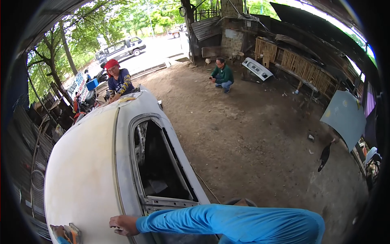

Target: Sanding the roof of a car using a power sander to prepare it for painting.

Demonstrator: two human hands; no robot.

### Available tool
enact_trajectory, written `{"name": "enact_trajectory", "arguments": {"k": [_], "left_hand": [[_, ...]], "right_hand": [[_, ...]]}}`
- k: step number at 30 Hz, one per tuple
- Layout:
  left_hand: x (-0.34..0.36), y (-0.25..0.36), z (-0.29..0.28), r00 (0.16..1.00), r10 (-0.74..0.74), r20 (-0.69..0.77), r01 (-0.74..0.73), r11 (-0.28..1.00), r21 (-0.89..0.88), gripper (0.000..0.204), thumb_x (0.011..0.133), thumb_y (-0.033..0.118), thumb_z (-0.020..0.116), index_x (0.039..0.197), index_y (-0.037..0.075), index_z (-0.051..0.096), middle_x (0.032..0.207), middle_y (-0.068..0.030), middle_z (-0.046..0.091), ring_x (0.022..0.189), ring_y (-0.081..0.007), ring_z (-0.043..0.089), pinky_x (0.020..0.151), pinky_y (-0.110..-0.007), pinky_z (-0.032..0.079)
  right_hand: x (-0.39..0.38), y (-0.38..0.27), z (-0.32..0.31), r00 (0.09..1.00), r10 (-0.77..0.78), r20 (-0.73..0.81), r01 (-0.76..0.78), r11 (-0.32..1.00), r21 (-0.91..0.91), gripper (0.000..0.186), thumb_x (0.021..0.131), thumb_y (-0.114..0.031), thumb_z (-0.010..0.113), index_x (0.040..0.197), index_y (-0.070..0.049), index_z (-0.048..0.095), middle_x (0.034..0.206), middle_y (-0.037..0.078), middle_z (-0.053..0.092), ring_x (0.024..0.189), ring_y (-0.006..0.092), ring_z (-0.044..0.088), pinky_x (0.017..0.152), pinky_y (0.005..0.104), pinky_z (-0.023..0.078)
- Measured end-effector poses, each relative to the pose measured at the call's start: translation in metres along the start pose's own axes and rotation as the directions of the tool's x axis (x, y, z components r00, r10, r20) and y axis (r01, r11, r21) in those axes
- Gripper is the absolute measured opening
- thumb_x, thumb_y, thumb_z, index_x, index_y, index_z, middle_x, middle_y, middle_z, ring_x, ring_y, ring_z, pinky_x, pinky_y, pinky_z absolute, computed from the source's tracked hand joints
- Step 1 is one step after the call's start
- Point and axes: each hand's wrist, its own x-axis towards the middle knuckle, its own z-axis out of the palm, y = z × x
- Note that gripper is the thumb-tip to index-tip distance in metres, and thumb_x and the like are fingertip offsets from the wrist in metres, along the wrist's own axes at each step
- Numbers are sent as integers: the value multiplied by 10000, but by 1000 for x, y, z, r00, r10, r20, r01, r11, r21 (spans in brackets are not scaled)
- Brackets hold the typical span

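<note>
My left hand grips an orange sanding tool on the pale, patchy roof of a stripped car body at the lower left. My right hand, in a long blue sleeve, rests near the roof's side rail, fingers loosely bent and holding nothing visible. Below that rail the side window opening has no glass.
A co-worker in a red head covering leans at the car's far end. Another person squats on the dirt floor. A bumper, a loose grey panel and a dark bird are at right.
</note>
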Motion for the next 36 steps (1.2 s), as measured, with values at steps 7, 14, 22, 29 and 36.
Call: {"name": "enact_trajectory", "arguments": {"k": [7,14,22,29,36], "left_hand": [[-8,-13,-5,1000,4,-1,-4,1000,-23,796,872,342,754,1555,141,398,1508,-226,490,1335,-376,532,1113,-450,439],[-14,-26,-6,1000,-3,-3,3,999,-42,786,872,334,755,1548,135,409,1503,-225,495,1331,-372,536,1110,-446,442],[-18,-39,-9,1000,-9,-6,8,999,-53,774,871,325,756,1540,127,421,1499,-225,501,1327,-367,540,1106,-441,446],[-24,-50,-13,1000,-20,-12,19,998,-59,763,871,317,757,1533,121,431,1494,-225,506,1323,-363,544,1103,-437,449],[-29,-60,-17,999,-26,-21,25,997,-68,753,871,309,758,1525,114,442,1490,-225,511,1320,-359,547,1100,-433,451]], "right_hand": [[1,1,2,1000,4,-20,-4,1000,5,263,921,-112,635,1123,42,568,1104,196,588,1054,399,599,924,452,491],[1,5,7,999,-1,-54,1,1000,-5,223,907,-101,660,1075,31,595,1069,193,614,983,388,624,856,450,516],[1,0,4,999,14,-43,-14,1000,-3,237,898,-116,679,1060,35,592,1043,186,611,960,375,620,853,441,514],[0,-5,4,999,43,-26,-43,999,-8,264,891,-136,688,1058,49,602,1037,190,611,971,372,614,864,440,513],[-1,-7,1,999,37,-16,-37,999,-24,278,881,-141,694,1062,49,604,1047,191,615,989,373,615,872,442,512]]}}
